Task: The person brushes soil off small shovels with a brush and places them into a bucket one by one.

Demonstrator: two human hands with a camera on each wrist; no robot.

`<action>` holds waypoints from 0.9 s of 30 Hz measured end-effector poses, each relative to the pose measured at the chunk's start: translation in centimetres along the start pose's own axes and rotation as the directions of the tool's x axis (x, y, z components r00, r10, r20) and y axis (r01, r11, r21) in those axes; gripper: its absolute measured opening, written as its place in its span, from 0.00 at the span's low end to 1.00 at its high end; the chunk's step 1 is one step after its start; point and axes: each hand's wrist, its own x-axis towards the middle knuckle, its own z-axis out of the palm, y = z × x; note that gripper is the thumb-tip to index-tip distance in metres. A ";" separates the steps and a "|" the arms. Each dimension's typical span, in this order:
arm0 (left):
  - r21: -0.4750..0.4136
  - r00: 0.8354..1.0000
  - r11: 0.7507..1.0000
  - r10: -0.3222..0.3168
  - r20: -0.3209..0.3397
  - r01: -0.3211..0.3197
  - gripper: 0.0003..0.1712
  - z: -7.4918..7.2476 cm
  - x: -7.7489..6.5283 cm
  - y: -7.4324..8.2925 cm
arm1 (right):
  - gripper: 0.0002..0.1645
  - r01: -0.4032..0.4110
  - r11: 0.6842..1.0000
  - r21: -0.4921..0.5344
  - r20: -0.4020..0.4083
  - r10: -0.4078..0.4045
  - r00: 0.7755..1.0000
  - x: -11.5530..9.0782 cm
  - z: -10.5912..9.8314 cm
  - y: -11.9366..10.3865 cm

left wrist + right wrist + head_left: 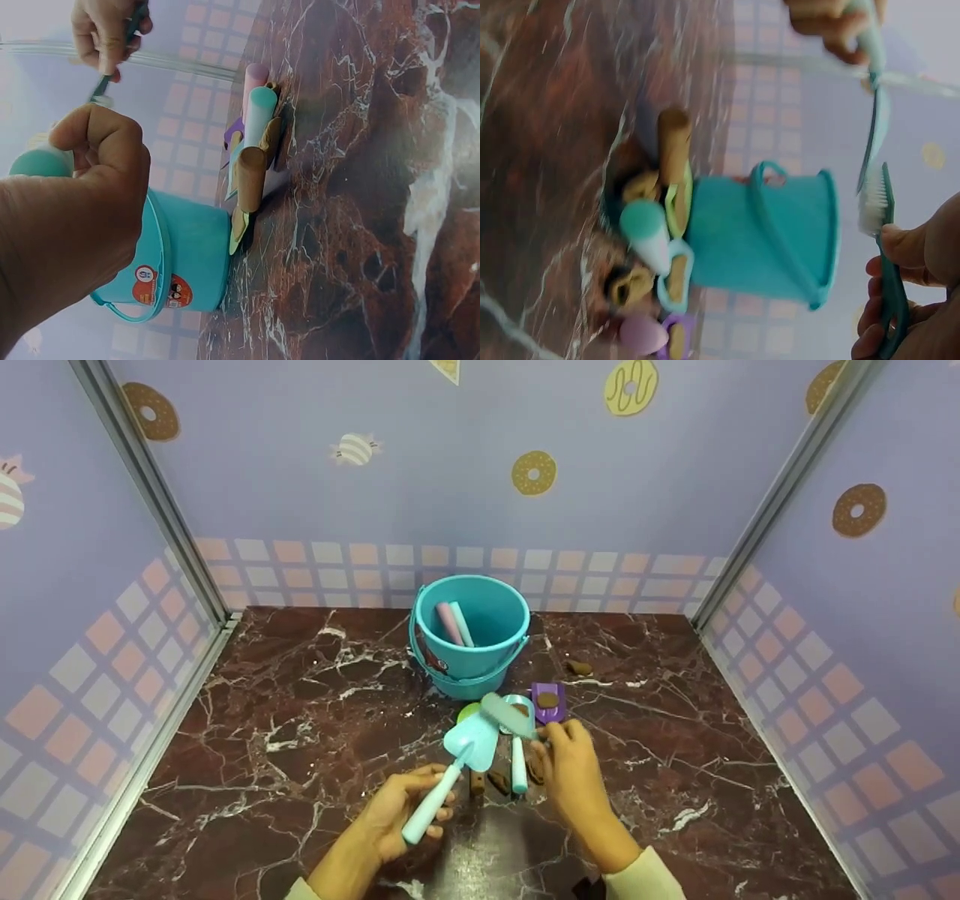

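My left hand (pixel 397 806) grips the pale handle of a light blue toy shovel (pixel 471 735), its blade raised and pointing away from me. Between the fingers of my right hand (pixel 574 769) is a teal brush (pixel 890 277) with white bristles (pixel 872 202). The bristles are right at the tip of the shovel blade. Below both hands, several small toy garden tools lie on the marbled table: a light blue one (pixel 519 769), a purple one (pixel 549 716) and a green one (pixel 238 231), partly hidden by the shovel in the head view.
A turquoise bucket (pixel 469 688) stands behind the tools, with a pink handle (pixel 449 622) and a pale handle (pixel 463 625) inside. Brown lumps (pixel 499 781) lie among the tools, and another brown piece (pixel 579 667) sits right of the bucket. Patterned walls (pixel 450 495) enclose the table.
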 end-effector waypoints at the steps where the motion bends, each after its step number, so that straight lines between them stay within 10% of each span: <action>1: 0.001 1.000 1.000 0.002 0.005 -0.002 0.12 0.0 0.0 0.0 | 0.08 -0.011 1.000 -0.002 -0.001 0.011 1.000 0.1 0.0 0.1; 10: -0.032 0.999 0.999 -0.008 -0.048 0.006 0.29 0.1 0.1 0.2 | 0.08 0.042 0.986 0.162 0.121 -0.062 0.991 -1.1 -0.9 -3.0; 17: -0.020 1.000 1.000 -0.002 0.006 0.003 0.11 0.1 0.2 0.2 | 0.07 -0.025 0.998 0.065 0.098 0.019 0.995 -0.5 -0.5 -1.5; 27: -0.034 0.999 0.999 -0.011 -0.031 0.010 0.14 0.1 0.6 0.2 | 0.08 -0.025 0.996 0.084 0.090 0.017 0.996 -0.1 -0.6 -1.4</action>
